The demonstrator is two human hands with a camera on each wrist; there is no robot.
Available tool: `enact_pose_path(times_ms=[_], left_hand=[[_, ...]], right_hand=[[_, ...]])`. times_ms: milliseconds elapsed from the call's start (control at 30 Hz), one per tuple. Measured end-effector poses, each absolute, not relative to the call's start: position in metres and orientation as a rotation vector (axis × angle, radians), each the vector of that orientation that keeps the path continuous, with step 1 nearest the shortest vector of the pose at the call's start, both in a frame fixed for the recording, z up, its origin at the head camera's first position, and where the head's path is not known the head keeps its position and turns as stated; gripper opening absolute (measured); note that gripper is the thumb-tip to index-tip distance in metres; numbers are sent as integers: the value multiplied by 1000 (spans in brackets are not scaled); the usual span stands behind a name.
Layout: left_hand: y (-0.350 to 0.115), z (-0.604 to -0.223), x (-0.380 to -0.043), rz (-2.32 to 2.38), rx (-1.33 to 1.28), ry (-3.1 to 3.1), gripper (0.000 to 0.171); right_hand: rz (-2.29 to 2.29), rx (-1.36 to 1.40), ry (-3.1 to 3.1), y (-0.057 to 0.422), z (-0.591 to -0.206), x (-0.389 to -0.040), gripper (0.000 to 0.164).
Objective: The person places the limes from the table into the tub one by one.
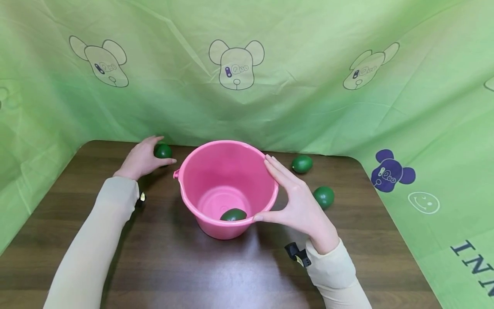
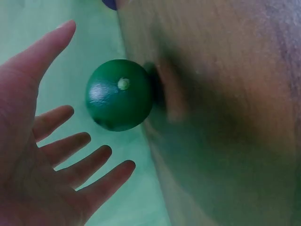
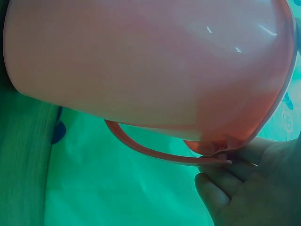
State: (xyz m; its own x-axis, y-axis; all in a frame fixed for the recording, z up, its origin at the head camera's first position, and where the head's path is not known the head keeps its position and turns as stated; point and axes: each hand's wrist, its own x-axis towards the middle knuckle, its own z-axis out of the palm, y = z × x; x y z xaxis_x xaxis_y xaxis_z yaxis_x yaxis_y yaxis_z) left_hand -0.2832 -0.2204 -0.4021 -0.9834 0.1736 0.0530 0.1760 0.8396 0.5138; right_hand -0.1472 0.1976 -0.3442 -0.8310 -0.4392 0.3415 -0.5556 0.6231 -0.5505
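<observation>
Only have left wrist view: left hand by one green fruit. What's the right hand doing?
Observer: Right hand grips the rim of a pink bucket.
Operator: Bucket holding anything?
Observer: Yes, one dark green fruit shows inside, partly hidden by the near rim.
Operator: Any other fruit outside, besides the one by the left hand?
Observer: Two, to the right of the bucket: a farther fruit and a nearer fruit.

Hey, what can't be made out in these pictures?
Head view: lower part of the green fruit inside the pink bucket, hidden by its near wall.
Head view: full dark lettering, cut off by the right edge.
Right wrist view: the bucket's inside, hidden by its outer wall.
</observation>
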Motion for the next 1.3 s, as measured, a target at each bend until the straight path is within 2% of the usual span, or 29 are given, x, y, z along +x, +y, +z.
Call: enact_pose_path(times_ms=[433, 800, 1300], left_hand=[[-219, -420, -288, -920, -239, -3057, 85], [-215, -423, -296, -941, -234, -3043, 68], [-215, -425, -296, -965, -320, -3000, 64]], right_hand=[[999, 818, -2679, 198, -345, -148, 118], [998, 818, -2676, 197, -344, -148, 118], [1022, 815, -2667, 196, -345, -148, 119]])
